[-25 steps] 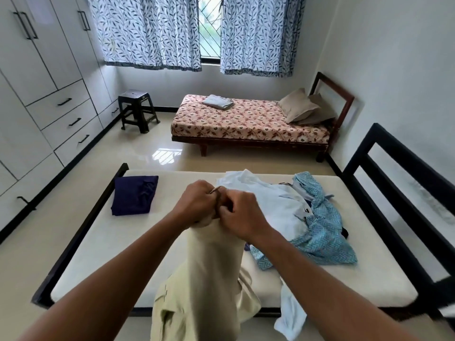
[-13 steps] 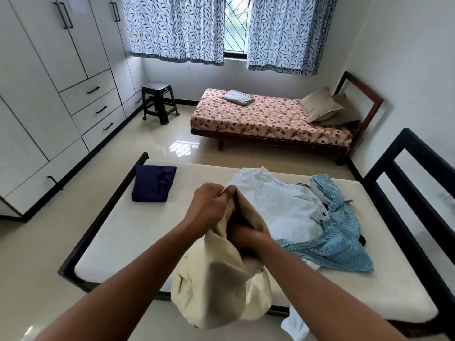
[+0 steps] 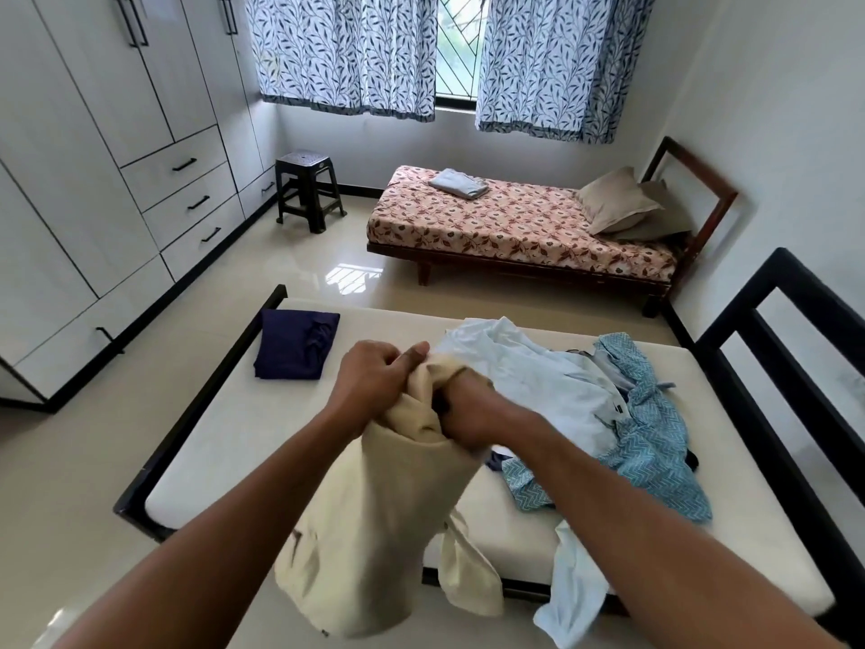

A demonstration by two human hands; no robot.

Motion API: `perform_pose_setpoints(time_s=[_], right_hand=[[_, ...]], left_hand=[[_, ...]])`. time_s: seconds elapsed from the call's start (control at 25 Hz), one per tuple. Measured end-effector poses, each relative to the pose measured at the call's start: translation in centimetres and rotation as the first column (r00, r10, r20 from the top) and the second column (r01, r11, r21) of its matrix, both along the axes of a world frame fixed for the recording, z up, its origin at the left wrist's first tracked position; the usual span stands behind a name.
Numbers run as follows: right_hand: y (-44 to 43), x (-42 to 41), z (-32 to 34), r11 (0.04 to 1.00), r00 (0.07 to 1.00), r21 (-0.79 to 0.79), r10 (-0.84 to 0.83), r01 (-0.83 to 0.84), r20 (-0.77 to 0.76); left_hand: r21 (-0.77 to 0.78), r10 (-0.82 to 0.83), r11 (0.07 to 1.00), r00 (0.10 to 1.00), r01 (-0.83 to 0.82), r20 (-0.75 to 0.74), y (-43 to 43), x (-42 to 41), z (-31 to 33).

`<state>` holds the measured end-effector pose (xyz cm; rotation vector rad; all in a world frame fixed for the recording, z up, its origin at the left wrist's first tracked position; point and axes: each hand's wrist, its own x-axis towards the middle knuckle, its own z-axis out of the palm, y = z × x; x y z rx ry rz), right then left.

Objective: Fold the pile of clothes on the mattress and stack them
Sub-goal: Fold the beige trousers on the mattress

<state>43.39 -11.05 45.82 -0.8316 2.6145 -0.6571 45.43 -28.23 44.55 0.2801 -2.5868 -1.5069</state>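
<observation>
Head view: the mattress (image 3: 224, 442) fills the near scene, with the pile of clothes (image 3: 538, 381) loose on its right half and a folded navy garment (image 3: 295, 344) at the far left corner. A cream garment (image 3: 374, 531) hangs over the near edge. The left hand (image 3: 374, 381) grips its top edge, fingers curled tight. The right hand (image 3: 472, 414), just beside it, seems to clutch the same fabric, its fingertips buried in the cloth.

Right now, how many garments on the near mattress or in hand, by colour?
Navy folded garment: 1
Cream garment, gripped by left hand and right hand: 1
Pale shirt: 1
Teal patterned garment: 1
Total: 4; dark bits and front-edge pale piece unclear.
</observation>
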Motion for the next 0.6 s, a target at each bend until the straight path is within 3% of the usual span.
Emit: perform_pose_setpoints(time_s=[0.08,0.2,0.32,0.4,0.48,0.52,0.6], right_hand=[[1.4,-1.7,2.0,0.986,0.995,-0.156,-0.069,0.057,-0.077],[3.8,-3.7,5.4,0.914,0.975,-0.36,-0.217,0.188,-0.04],[3.7,-1.7,8.7,0.773,0.986,-0.612,-0.142,0.168,0.091],[3.8,-0.7,9.8,0.692,0.967,-0.702,0.019,0.171,0.254],[4.1,-0.4,9.3,0.648,0.877,-0.721,0.167,0.247,0.45],[3.9,-0.9,8.3,0.656,0.842,-0.683,0.134,0.32,0.523],[3.6,-1.6,6.0,0.715,0.831,-0.521,-0.153,0.466,0.535]], left_hand=[[0.054,0.076,0.995,0.995,-0.079,0.069,-1.2,0.4,-1.3],[0.223,0.161,0.958,0.98,-0.183,0.113,-1.4,0.4,-2.3],[0.248,0.176,0.951,0.983,-0.184,0.052,-0.9,-0.6,-1.4],[0.276,0.169,0.947,0.986,-0.163,0.003,-1.1,-1.6,-0.5],[0.257,0.161,0.955,0.986,-0.146,-0.035,-1.3,-2.3,0.1],[0.19,0.143,0.973,0.989,-0.131,-0.049,-1.4,-2.7,-0.1],[-0.036,0.1,0.994,0.995,-0.1,-0.009,-1.5,-2.7,-1.2]])
